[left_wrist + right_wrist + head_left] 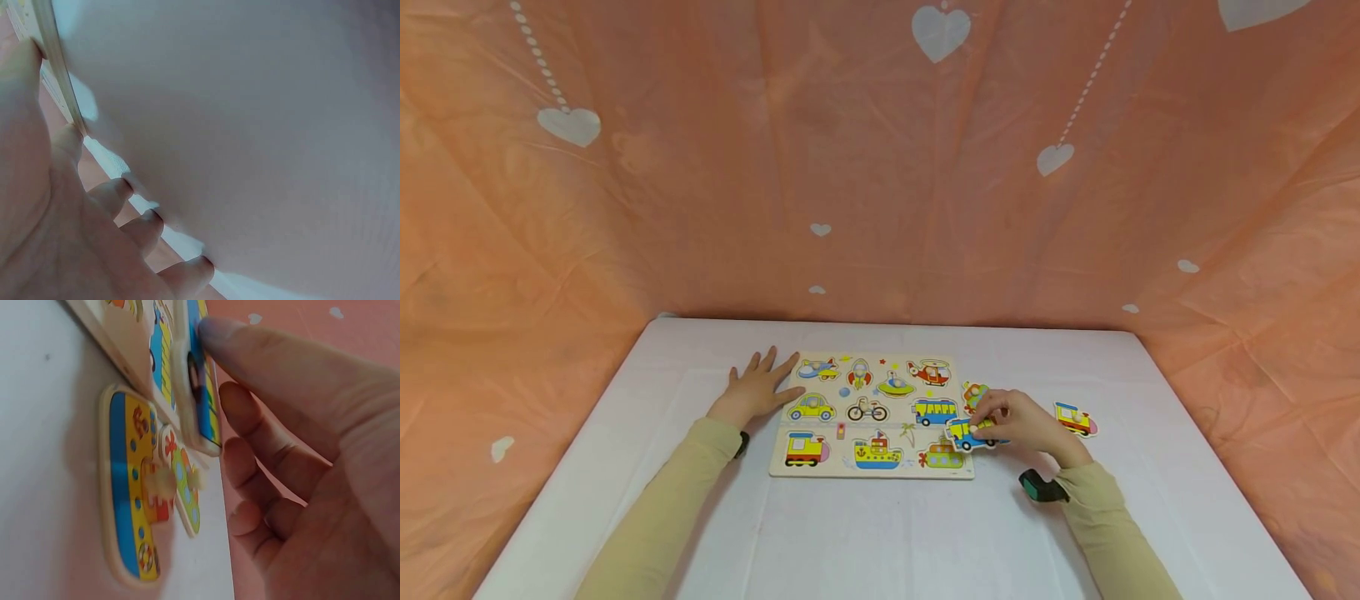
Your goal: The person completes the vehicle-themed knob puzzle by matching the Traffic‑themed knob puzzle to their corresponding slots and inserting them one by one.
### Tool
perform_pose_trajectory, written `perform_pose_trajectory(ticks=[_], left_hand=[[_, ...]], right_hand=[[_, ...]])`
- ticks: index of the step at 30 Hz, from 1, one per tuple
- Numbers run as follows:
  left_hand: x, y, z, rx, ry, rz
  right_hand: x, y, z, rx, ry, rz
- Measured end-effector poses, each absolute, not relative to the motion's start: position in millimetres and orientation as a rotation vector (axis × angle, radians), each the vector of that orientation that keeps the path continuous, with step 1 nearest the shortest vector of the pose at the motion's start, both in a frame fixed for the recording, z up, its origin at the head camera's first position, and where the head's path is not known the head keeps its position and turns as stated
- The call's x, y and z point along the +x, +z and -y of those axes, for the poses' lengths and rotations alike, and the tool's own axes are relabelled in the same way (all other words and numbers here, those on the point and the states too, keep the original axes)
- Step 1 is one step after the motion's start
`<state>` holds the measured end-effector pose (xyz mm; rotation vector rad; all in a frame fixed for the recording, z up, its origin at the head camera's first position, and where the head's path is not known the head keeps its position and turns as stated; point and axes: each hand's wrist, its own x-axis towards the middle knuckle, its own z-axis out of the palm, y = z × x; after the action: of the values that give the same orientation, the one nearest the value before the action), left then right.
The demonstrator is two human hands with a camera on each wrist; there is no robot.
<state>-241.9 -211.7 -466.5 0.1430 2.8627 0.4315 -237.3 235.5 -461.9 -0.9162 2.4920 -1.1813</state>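
Note:
A wooden puzzle board (842, 423) with vehicle pictures lies flat on the table. My left hand (752, 393) rests at its left edge with fingers spread; in the left wrist view the thumb (25, 65) touches the board's edge (59, 75). My right hand (1018, 421) pinches a blue and yellow bus puzzle piece (959, 435) by its knob. That bus piece overlaps the board's right edge, just below the printed bus (934, 412). In the right wrist view, a ship piece (128, 487) and a submarine piece (190, 500) lie beside the board, under the hand.
A train piece (1073, 418) lies on the white table (865, 533) to the right of my right hand. Behind the table hangs an orange cloth (865, 167) with white hearts. Dark bands sit on both wrists.

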Motion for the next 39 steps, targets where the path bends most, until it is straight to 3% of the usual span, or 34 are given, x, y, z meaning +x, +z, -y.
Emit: perform_pose_trajectory(ticks=[39], left_hand=[[-241, -466, 212, 0.132, 0.448, -2.858]], right_hand=[[-262, -471, -185, -0.953, -1.137, -2.549]])
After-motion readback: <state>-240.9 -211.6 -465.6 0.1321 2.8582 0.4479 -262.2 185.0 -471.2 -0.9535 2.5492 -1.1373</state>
